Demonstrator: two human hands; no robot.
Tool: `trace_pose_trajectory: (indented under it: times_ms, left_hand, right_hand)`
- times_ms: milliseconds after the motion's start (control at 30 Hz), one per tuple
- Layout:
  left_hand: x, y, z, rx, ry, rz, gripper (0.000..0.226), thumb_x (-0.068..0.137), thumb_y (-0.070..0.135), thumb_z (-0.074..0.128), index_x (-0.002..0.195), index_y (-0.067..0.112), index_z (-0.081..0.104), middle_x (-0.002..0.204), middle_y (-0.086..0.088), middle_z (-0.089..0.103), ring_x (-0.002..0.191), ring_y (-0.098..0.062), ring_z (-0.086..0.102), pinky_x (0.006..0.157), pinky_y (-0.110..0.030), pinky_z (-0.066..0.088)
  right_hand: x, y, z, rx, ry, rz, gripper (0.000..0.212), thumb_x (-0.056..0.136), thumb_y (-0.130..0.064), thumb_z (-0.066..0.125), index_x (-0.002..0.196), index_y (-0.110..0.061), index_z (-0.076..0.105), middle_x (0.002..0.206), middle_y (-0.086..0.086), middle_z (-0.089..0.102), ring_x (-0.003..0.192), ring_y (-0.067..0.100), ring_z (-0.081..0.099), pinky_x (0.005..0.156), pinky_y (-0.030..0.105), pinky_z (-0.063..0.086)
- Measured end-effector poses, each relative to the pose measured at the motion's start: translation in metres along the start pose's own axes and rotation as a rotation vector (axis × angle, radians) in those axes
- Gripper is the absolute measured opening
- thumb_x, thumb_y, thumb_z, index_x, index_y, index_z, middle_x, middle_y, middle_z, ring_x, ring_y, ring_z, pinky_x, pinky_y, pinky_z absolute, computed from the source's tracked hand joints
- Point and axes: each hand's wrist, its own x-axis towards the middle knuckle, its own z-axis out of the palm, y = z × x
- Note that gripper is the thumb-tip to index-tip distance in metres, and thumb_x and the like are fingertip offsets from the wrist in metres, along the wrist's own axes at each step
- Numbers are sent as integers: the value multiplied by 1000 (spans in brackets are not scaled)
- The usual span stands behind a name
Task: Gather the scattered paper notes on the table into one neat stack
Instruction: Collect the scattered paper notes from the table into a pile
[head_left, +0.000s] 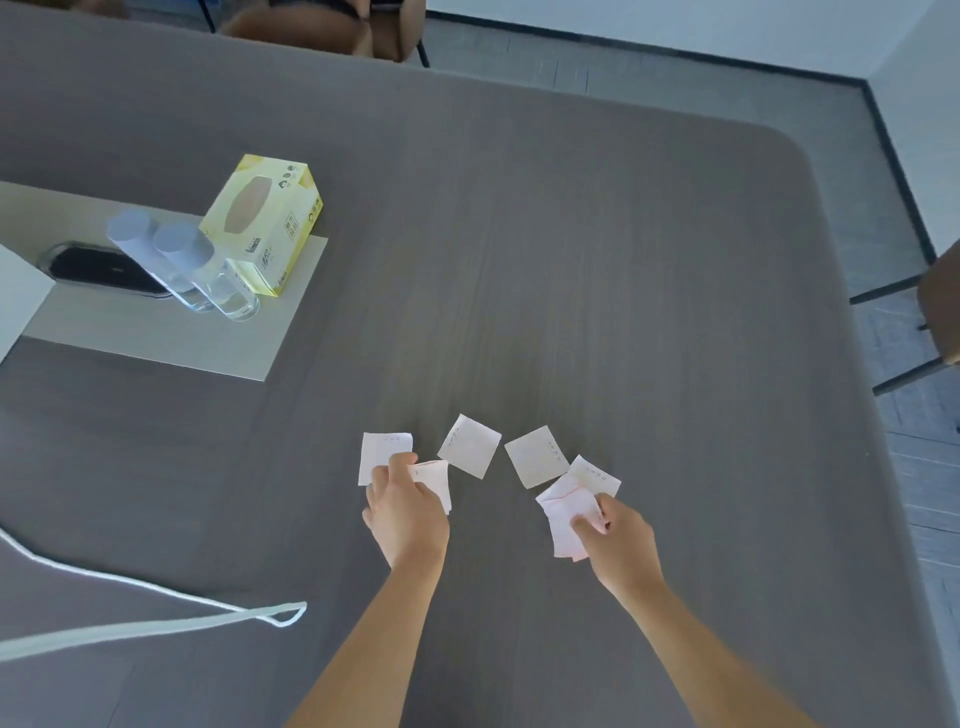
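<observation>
My left hand (402, 512) pinches pink notes (434, 480), my right hand (618, 540) clamps a pink bunch (569, 514); two loose notes (469, 445) sit at 12 o'clock.

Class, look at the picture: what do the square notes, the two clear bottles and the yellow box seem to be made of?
Notes: thin matte paper; one bends in the right hand.
Bottles: clear glossy plastic, probably; the table shows through them.
Yellow box: printed cardboard, seemingly; crisp folded edges.

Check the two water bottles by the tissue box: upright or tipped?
Upright. Both water bottles stand on their bases on the light mat, caps on top, beside the tissue box; their lean looks like wide-angle distortion.
</observation>
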Motion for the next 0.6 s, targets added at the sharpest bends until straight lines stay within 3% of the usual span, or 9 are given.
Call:
trace_pose_trajectory:
  times_ms: [167,267,333,400,467,533,600]
  left_hand:
    - [25,14,5,17,47,-38,42,93,-4,53,128,15,65,124,-12,65,116,-35,55,93,-48,41]
    - [39,14,10,41,58,-83,45,89,4,61,133,13,61,127,-15,62,118,-38,51,92,-49,41]
    - [45,11,14,120,46,-103,58,85,13,67,141,11,53,135,-16,55,123,-39,46,94,-50,42]
    - [48,7,17,176,32,-122,74,82,21,73,149,8,44,144,-17,48,134,-39,39,102,-53,41]
    - [50,3,20,185,32,-149,86,80,26,75,153,2,37,151,-18,43,143,-39,33,109,-56,38]
    - [52,2,23,198,31,-188,90,79,28,75,154,0,35,148,-20,45,140,-40,37,108,-56,38]
    - [52,4,24,213,28,-217,86,79,27,75,153,1,39,138,-20,50,129,-41,43,101,-54,41]
  right_hand:
    - [25,-11,-20,-10,-17,1,19,85,-22,64,73,-10,56,61,-4,55,54,19,44,50,30,34]
    - [38,-12,-27,-216,32,-17,23,82,-33,67,73,-22,49,70,-9,57,58,16,51,51,28,37]
    - [43,-8,-27,-432,101,-58,25,80,-46,70,93,-28,58,94,-10,57,85,16,59,59,31,42]
    - [49,-3,-24,-478,110,-72,55,76,-52,74,123,-27,59,116,-8,54,110,17,55,67,33,46]
    - [51,-2,-19,-454,100,-89,76,72,-57,76,137,-25,54,126,-7,54,118,19,55,77,37,51]
    - [51,-4,-16,-439,84,-94,78,71,-58,78,137,-25,54,123,-6,57,115,20,58,88,41,53]
    - [49,-6,-15,-434,85,-94,61,71,-56,78,121,-26,58,111,-6,57,107,21,59,88,42,53]
